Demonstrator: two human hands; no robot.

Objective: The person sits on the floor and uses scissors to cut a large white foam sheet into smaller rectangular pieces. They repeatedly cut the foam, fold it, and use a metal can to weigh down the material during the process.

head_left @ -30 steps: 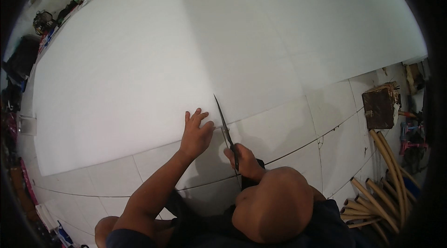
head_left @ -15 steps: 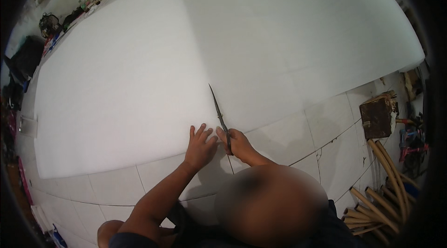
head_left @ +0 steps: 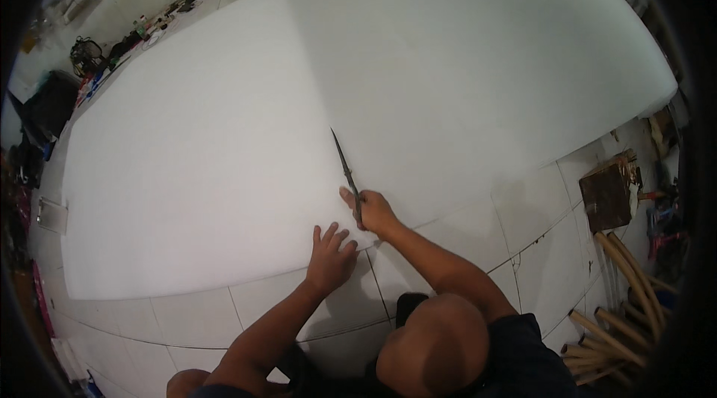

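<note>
A large white sheet (head_left: 202, 159), soft-looking and slightly translucent, spreads over the tiled floor. My right hand (head_left: 376, 213) is closed around the handles of a pair of dark scissors (head_left: 341, 154) above the sheet's near part. Their long blades look closed together and point away from me, beside a line where the sheet turns from bright to greyer. Just left of the handles, my left hand (head_left: 331, 257) lies on the near edge of the sheet with its fingers spread. It holds nothing. The scissors' finger loops are partly hidden by my right hand.
Pale floor tiles (head_left: 463, 237) show along the near edge. At the right stand a worn brown block (head_left: 609, 193) and several cardboard tubes (head_left: 609, 338). A small metal-looking piece (head_left: 52, 216) touches the sheet's left edge. Bottles, tools and dark bags line the far left wall.
The scissors and my right hand have moved a little farther forward over the sheet. My left hand has come back toward me, so the hands are farther apart. The view has shifted slightly.
</note>
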